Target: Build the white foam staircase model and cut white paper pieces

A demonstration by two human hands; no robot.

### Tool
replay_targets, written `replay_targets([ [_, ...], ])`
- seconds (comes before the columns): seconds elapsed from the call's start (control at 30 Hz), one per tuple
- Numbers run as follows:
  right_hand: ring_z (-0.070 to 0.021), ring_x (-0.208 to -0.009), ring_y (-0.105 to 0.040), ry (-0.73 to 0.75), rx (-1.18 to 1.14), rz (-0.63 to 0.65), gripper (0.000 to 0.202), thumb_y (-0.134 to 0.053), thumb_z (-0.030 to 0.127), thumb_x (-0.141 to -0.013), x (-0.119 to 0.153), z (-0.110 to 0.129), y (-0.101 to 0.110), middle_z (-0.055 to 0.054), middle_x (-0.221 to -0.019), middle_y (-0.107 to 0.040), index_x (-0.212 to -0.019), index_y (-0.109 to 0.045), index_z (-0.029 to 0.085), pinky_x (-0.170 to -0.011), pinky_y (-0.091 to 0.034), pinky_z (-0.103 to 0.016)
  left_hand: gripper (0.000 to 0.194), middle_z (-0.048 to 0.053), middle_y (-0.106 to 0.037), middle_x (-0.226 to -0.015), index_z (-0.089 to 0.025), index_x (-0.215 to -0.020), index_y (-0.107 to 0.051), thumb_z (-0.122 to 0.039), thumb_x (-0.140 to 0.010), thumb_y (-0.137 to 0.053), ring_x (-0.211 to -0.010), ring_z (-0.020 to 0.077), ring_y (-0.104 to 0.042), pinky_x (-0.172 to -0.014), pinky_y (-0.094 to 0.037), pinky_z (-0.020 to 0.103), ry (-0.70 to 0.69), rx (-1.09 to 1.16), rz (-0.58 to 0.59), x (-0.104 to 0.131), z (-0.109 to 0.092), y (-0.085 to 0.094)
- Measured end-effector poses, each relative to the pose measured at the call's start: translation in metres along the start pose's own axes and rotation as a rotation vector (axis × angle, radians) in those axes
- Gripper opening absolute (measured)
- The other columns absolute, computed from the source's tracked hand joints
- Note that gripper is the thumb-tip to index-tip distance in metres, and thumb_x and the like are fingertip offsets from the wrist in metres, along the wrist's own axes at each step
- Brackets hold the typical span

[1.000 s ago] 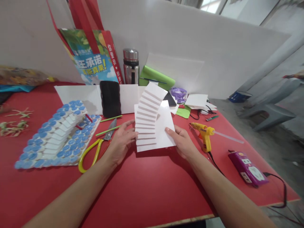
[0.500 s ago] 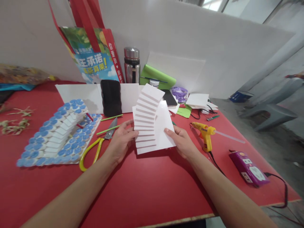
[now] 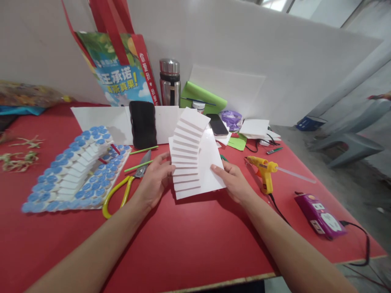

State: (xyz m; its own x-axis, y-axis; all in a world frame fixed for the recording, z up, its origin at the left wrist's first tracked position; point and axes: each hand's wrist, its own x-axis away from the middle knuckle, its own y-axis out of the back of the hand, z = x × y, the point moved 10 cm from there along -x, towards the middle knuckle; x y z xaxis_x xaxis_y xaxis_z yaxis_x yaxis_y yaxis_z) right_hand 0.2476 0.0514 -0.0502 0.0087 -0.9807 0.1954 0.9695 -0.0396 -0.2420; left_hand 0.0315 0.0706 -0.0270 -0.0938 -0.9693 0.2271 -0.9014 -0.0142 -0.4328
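A white board carries a curved flight of white foam steps on its left half. My left hand grips the board's left edge beside the lower steps. The board's right edge is pinched by my right hand, thumb on top. Left of the hands lies a similar white staircase model surrounded by blue-and-white round pieces. Yellow-handled scissors rest between that model and my left hand, near thin green sticks.
A yellow glue gun and a purple power strip lie at right on the red table. Behind stand a black phone, a steel flask and a printed bag. White sheets lie back right.
The board with the steps has shifted very slightly left in my hands. Both hands keep their hold.
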Motion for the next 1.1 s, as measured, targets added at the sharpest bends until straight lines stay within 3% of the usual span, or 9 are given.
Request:
replay_targets([
  [0.3,-0.0167,-0.062,-0.064,-0.005,0.013,0.006,0.047,-0.091,0.053,-0.070,0.001,0.001,0.000,-0.003,-0.076,-0.075,-0.094,-0.076,0.016,-0.062,-0.050,-0.033,0.055,0.004,-0.076,-0.095,-0.017,-0.120,-0.063,-0.018,-0.067,-0.079,-0.072,0.0167,-0.068,-0.065,-0.055,0.028,-0.003,-0.013,0.020,0.002,-0.002,-0.001],
  [0.6,-0.0180,-0.068,-0.067,-0.029,0.030,0.120,0.041,-0.088,0.051,-0.075,0.003,-0.004,-0.009,-0.005,-0.083,-0.078,-0.096,-0.077,0.017,-0.066,-0.050,-0.033,0.049,0.005,-0.076,-0.095,-0.015,-0.114,-0.065,-0.020,-0.067,-0.078,-0.082,0.0224,-0.071,-0.066,-0.054,0.030,-0.042,0.006,0.016,-0.001,-0.005,0.001],
  [0.97,-0.0176,-0.069,-0.068,-0.036,0.018,0.122,0.039,-0.088,0.050,-0.076,0.003,-0.004,-0.009,-0.006,-0.086,-0.079,-0.095,-0.078,0.018,-0.067,-0.050,-0.033,0.059,0.006,-0.078,-0.103,-0.016,-0.122,-0.062,-0.022,-0.066,-0.080,-0.093,0.0256,-0.074,-0.070,-0.057,0.031,-0.038,0.048,0.018,0.002,-0.009,-0.002],
  [1.1,-0.0173,-0.067,-0.067,-0.044,0.014,0.113,0.040,-0.090,0.050,-0.074,0.003,-0.004,-0.009,-0.006,-0.085,-0.079,-0.094,-0.078,0.017,-0.066,-0.050,-0.033,0.055,0.006,-0.078,-0.104,-0.016,-0.120,-0.063,-0.024,-0.068,-0.079,-0.092,0.0245,-0.075,-0.069,-0.057,0.029,-0.033,0.043,0.009,0.002,-0.009,-0.001],
])
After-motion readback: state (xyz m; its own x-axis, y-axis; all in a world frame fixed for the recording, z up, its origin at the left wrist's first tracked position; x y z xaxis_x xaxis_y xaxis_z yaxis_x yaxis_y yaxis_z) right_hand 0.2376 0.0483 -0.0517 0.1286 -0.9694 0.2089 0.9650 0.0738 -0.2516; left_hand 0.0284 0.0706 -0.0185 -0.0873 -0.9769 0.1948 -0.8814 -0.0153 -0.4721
